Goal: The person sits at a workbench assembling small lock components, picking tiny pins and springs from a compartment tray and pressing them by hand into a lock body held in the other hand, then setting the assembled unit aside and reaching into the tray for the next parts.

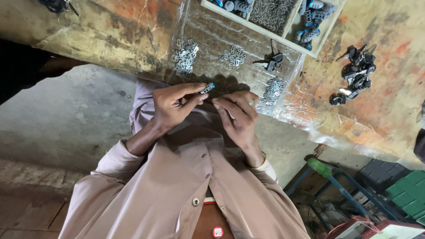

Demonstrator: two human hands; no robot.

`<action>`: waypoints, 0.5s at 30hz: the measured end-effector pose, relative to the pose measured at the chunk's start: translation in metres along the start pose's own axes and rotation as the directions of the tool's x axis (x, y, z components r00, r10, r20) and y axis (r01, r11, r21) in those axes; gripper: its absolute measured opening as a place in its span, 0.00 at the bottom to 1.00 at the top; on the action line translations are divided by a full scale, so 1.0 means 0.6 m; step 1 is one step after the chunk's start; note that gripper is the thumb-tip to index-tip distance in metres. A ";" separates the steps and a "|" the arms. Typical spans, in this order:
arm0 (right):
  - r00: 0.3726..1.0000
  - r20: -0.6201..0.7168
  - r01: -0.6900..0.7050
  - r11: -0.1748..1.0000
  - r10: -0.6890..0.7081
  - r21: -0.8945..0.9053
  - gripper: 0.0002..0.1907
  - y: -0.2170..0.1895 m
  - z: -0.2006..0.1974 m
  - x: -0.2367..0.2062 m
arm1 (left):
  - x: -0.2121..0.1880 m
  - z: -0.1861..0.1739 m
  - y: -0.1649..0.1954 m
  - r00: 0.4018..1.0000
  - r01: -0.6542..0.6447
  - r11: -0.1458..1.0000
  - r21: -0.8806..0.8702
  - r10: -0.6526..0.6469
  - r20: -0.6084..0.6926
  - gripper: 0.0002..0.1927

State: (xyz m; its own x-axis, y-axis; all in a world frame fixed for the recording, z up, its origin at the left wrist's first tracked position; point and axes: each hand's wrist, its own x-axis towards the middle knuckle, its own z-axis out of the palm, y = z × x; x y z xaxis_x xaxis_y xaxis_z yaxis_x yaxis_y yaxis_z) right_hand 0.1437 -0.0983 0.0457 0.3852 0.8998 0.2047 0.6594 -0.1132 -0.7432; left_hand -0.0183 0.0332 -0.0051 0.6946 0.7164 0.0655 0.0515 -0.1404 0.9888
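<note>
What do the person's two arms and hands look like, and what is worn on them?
Both arms wear loose, pale beige-pink shirt sleeves. The left sleeve is pushed up, so the forearm shows; the right sleeve reaches the wrist with a light cuff. The left hand and right hand are bare, without gloves.

glossy plastic sheet (230,37); shiny metal clips (184,56)

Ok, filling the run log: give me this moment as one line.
left hand: pinches small blue-grey lock cylinder | right hand: fingertips beside it | bench: metal wafer piles, keys
</note>
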 end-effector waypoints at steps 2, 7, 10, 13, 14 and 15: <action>0.999 -0.017 -0.040 0.997 0.041 0.060 0.09 -0.010 0.010 0.008 | 0.000 0.000 0.000 1.000 0.000 1.000 0.032 0.000 0.001 0.14; 0.979 -0.111 -0.153 0.973 0.173 0.171 0.10 -0.024 0.030 0.023 | -0.002 0.002 0.001 1.000 -0.028 0.999 0.032 0.028 -0.003 0.14; 0.982 -0.109 -0.148 0.986 0.155 0.075 0.12 -0.027 0.028 0.025 | -0.005 0.001 0.002 0.998 -0.062 0.993 0.098 0.061 0.009 0.15; 0.989 -0.043 -0.143 0.990 0.143 -0.013 0.14 -0.027 0.014 0.028 | -0.006 0.000 0.000 0.986 -0.166 0.967 0.193 0.163 0.031 0.15; 0.989 -0.014 -0.148 0.989 0.148 -0.027 0.14 -0.026 0.010 0.031 | -0.005 -0.001 -0.002 0.978 -0.207 0.952 0.227 0.203 0.041 0.14; 0.990 0.011 -0.139 0.989 0.140 -0.047 0.14 -0.025 0.006 0.035 | -0.005 -0.004 -0.002 0.979 -0.202 0.955 0.218 0.201 0.027 0.14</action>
State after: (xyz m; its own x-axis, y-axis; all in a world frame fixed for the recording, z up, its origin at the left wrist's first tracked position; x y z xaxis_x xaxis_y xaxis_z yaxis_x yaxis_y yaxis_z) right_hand 0.1395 -0.0761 0.0588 0.4665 0.8797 0.0917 0.6292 -0.2572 -0.7334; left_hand -0.0224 0.0329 -0.0062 0.7097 0.6550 0.2595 0.0652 -0.4278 0.9015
